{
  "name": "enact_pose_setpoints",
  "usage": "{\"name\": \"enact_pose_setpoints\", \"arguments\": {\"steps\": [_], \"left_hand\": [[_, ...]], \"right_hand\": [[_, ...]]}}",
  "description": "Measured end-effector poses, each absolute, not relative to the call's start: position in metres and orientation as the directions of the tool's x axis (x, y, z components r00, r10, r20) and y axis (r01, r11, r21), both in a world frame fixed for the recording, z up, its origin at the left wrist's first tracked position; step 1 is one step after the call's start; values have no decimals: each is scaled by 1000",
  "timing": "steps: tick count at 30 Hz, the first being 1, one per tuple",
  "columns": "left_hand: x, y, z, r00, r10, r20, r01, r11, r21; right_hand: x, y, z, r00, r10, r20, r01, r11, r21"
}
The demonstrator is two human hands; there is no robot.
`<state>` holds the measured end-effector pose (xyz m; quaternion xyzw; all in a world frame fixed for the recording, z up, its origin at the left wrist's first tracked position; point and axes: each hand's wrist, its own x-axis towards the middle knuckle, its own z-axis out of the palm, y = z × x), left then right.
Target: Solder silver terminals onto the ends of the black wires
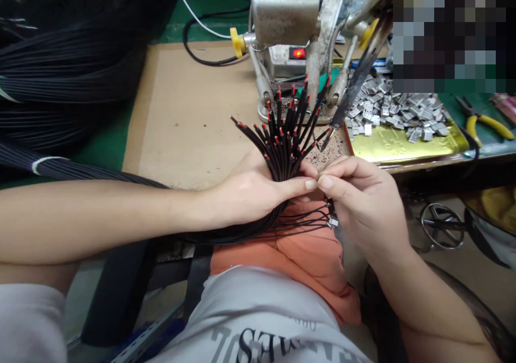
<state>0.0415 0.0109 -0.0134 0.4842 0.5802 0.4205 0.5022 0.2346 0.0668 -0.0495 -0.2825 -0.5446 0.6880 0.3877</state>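
My left hand is closed around a bundle of black cables whose red-tipped ends fan upward over the bench edge. My right hand sits just to the right, thumb and fingers pinched against the bundle near my left thumb. Below it, several thin black wires with small metal terminals trail across an orange cloth on my lap. What the right fingers pinch is hidden.
A grey crimping machine with a lit red switch stands at the back. A gold tray holds several metal terminals. Yellow-handled pliers lie right. A large coil of black cables fills the left.
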Motion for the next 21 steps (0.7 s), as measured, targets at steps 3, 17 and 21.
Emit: {"name": "enact_pose_setpoints", "arguments": {"steps": [3,17,21], "left_hand": [[43,11,-10,-28,972,-232,154,233,960],[44,10,-5,-70,960,-271,94,277,956],[43,11,-7,-62,966,-250,99,255,962]], "right_hand": [[235,73,-42,-527,840,125,-77,99,-992],[328,198,-34,-174,891,420,894,322,-313],[323,196,-38,-107,902,419,887,277,-370]]}}
